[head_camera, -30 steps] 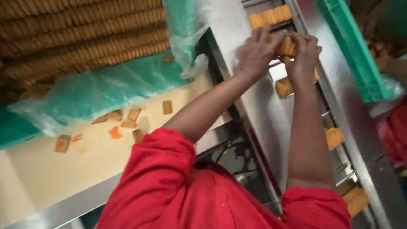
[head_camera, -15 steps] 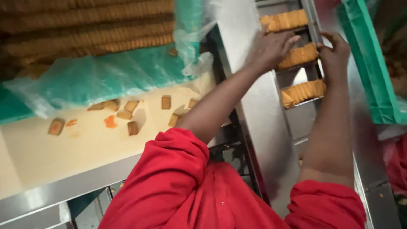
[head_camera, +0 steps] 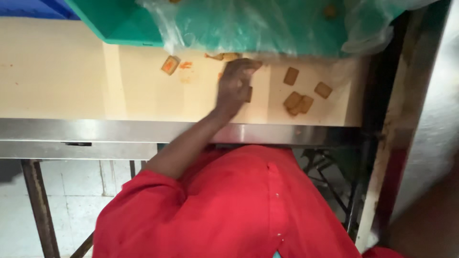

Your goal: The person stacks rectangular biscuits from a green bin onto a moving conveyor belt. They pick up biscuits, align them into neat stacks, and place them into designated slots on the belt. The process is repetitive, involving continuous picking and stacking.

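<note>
My left hand (head_camera: 234,83) reaches out of a red sleeve onto the cream tabletop (head_camera: 62,81). Its bent fingers lie over loose square biscuits, and one biscuit edge (head_camera: 249,94) shows under the hand. I cannot tell whether the fingers grip it. More loose biscuits lie to the right: one (head_camera: 291,75), another (head_camera: 323,90) and an overlapping pair (head_camera: 297,102). A biscuit with an orange smear (head_camera: 170,65) lies to the left of the hand. My right hand is out of view.
A green crate (head_camera: 119,21) lined with a clear plastic bag (head_camera: 267,24) overhangs the table's far side, next to a blue crate (head_camera: 33,8). The table has a steel front rim (head_camera: 119,131) and rusty legs (head_camera: 40,205). A steel machine side (head_camera: 430,119) rises at the right.
The view swung from the steel conveyor channel to the cream table. My left hand left the biscuit stacks and came down onto the loose biscuits. My right hand went out of view.
</note>
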